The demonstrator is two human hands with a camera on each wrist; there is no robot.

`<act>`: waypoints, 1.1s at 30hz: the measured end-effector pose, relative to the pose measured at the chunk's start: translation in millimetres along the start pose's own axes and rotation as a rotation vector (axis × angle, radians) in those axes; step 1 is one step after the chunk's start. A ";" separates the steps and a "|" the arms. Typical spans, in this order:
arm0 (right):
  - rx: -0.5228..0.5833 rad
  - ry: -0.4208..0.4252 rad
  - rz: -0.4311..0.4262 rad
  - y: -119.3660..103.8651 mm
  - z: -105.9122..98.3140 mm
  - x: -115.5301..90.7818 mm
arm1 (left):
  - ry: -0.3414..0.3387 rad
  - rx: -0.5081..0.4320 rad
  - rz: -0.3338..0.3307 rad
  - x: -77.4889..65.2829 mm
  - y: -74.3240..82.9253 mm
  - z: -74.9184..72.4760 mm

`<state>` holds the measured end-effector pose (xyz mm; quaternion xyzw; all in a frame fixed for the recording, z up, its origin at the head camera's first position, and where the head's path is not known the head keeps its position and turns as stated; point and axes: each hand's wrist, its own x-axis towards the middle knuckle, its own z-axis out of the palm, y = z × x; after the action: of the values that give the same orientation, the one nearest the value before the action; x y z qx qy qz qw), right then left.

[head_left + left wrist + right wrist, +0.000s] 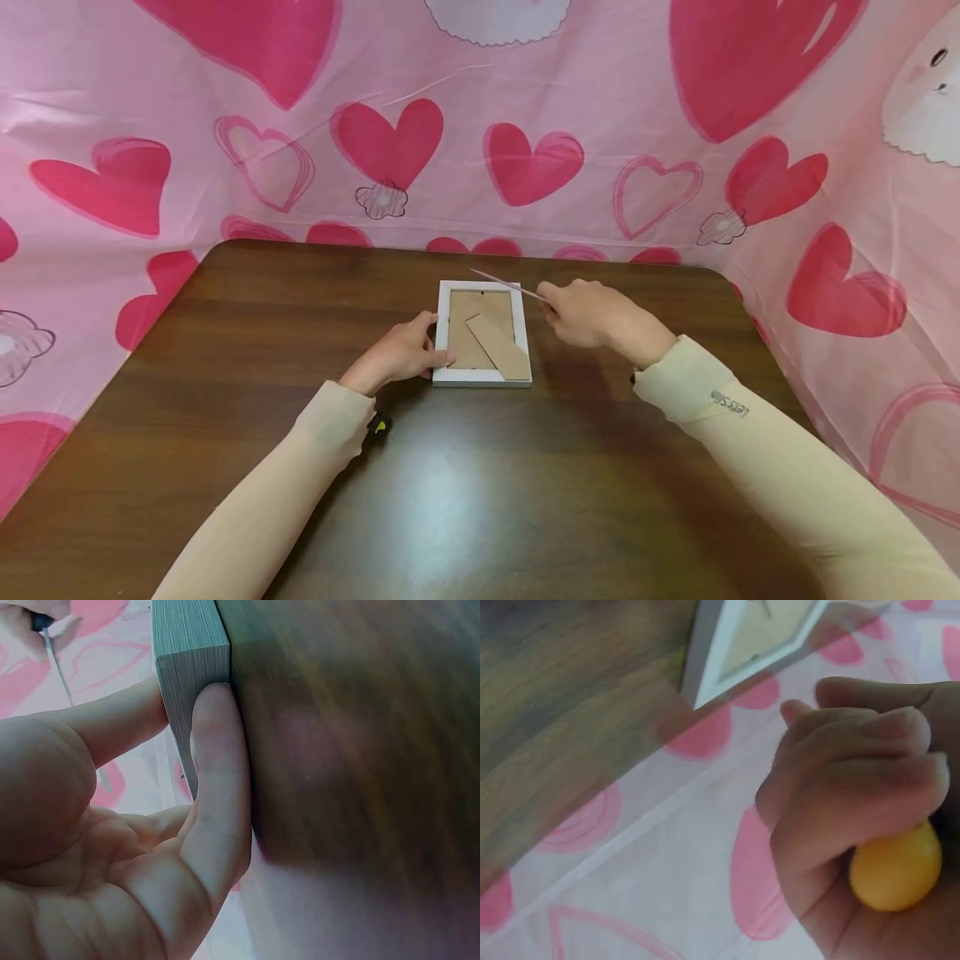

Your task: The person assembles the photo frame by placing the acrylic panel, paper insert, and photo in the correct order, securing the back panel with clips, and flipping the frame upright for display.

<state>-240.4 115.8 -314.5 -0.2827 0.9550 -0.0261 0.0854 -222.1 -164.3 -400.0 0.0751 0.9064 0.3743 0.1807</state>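
A white picture frame point(465, 377) lies face down on the table, its brown backing board point(461, 333) and slanted stand leg point(501, 348) facing up. My left hand point(401, 348) holds the frame's left side near the lower corner. In the left wrist view its thumb is over the top and a finger lies along the edge point(196, 664). My right hand point(588, 312) grips a screwdriver point(510, 284), whose long thin shaft points left above the frame's upper part. The rounded yellow handle end point(896, 870) shows beneath curled fingers; the tip's contact is unclear.
The dark brown wooden table point(442, 500) extends around the frame. Pink cloth point(465, 200) printed with hearts hangs behind the table and along both sides.
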 end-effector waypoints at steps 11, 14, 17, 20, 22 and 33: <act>0.323 -0.056 0.049 -48.9 42.7 -24.4 | 0.006 -0.016 -0.003 1.5 1.3 1.7; 0.443 -0.063 0.101 -61.2 60.9 -28.4 | 0.006 -0.012 -0.010 1.9 1.6 1.9; 0.499 -0.042 0.125 -70.1 72.8 -31.5 | 0.004 -0.012 -0.006 2.4 1.1 1.8; 0.529 -0.020 0.123 -77.2 79.9 -33.0 | 0.010 -0.013 0.001 3.1 0.5 1.6; 0.545 -0.011 0.125 -81.8 83.3 -33.3 | 0.012 -0.007 0.005 3.0 0.4 1.3; 0.509 0.057 0.180 -100.1 95.7 -28.8 | -0.004 -0.022 0.000 1.2 0.7 1.2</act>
<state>-146.1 47.4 -394.6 -0.1653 0.9410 -0.2659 0.1286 -222.7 -162.7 -400.6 0.0737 0.9019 0.3840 0.1833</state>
